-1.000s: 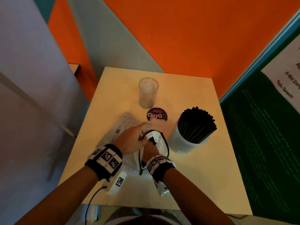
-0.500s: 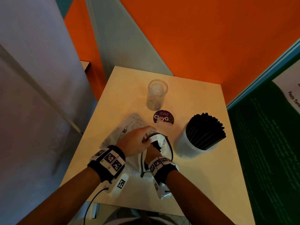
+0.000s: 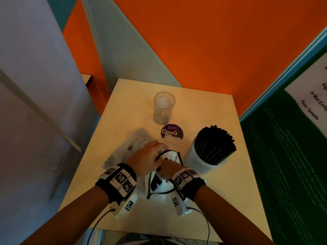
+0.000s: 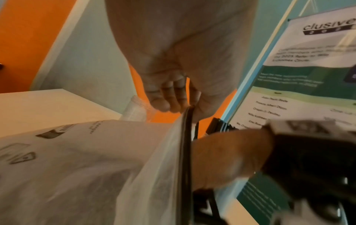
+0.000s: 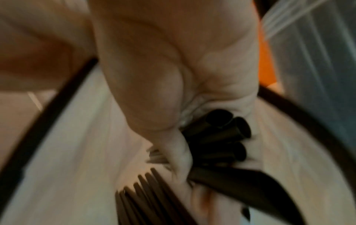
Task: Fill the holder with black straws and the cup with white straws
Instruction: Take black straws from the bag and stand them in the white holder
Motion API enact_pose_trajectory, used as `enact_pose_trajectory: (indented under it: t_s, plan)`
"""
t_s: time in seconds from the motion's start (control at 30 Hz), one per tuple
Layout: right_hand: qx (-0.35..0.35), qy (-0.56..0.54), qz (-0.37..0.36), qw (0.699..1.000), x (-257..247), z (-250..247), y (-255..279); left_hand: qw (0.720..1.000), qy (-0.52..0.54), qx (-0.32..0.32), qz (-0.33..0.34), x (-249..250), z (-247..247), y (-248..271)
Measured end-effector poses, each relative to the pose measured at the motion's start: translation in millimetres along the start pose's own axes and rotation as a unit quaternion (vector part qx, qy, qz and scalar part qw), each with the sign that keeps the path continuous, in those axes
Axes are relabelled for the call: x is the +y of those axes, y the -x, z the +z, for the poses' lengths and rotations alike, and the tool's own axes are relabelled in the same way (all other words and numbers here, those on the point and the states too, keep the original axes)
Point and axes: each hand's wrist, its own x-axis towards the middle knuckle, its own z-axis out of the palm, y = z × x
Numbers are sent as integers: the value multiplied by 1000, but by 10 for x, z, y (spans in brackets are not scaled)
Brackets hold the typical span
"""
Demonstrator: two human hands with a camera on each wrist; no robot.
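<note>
On the counter [image 3: 221,200], the white bag [image 3: 123,152] sits dead centre, left hand [image 3: 146,161] pinching its black-trimmed rim. Holder [image 3: 200,163] at three o'clock, packed with black straws [image 3: 214,144]. Clear cup [image 3: 163,107] stands at twelve. Right hand [image 3: 168,167] is inside the bag, fingers [image 5: 179,153] wrapped round a black straw bunch [image 5: 221,137].

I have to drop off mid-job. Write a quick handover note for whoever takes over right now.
Left hand: pinches the bag rim, holding it open.
Right hand: inside the bag, gripping a bunch of black straws.
Holder: right of the bag, already packed with black straws.
Cup: at the back, empty.
Left: move the gripped bunch to the holder; white straws into the cup.
</note>
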Motion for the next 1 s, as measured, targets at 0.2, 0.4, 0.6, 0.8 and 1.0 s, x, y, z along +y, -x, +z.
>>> enact_pose_trajectory:
  t_s: [0.2, 0.4, 0.6, 0.8, 1.0]
  plan:
    - [-45, -87, 49, 994, 514, -389, 605, 977, -173, -74, 104, 246, 284, -289]
    - [-10, -47, -13, 999, 827, -715, 1280, 974, -145, -112, 130, 541, 607, -552]
    - [238, -200, -115, 944, 1159, -855, 1570, 989, -80, -99, 77, 668, 647, -759]
    - [437, -369, -234, 786, 1134, -580, 1354, 990, -50, -86, 99, 842, 666, -903]
    - [449, -522, -310, 655, 1188, -636, 1347, 995, 70, -39, 60, 937, 604, -949]
